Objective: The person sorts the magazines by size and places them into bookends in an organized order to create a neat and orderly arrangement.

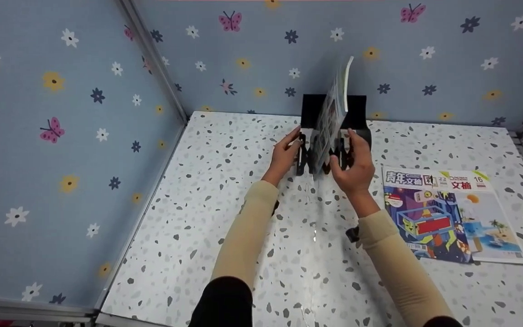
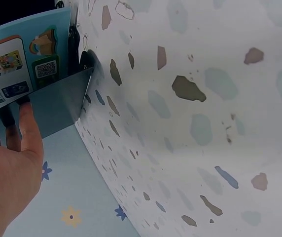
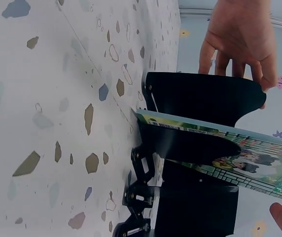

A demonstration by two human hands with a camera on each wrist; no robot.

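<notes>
A black metal bookend rack (image 1: 313, 109) with linked folding joints stands on the table against the back wall. Upright between its plates leans a magazine (image 1: 333, 116), whose green cover faces right in the right wrist view. My left hand (image 1: 283, 156) holds the rack's left plate (image 3: 195, 91): fingers lie along its outer face and one digit hooks over its upper edge. At the rack's right side is my right hand (image 1: 357, 168), thumb and fingers spread around the right plate. In the right wrist view only its fingertips (image 3: 280, 216) show, just above the right plate (image 3: 200, 212).
Two magazines lie overlapping on the table at right, a purple-blue one (image 1: 425, 222) over one with a beach cover (image 1: 493, 222). A flower-patterned wall (image 1: 261, 59) rises right behind the rack, and another panel (image 1: 71, 150) borders the table's left edge.
</notes>
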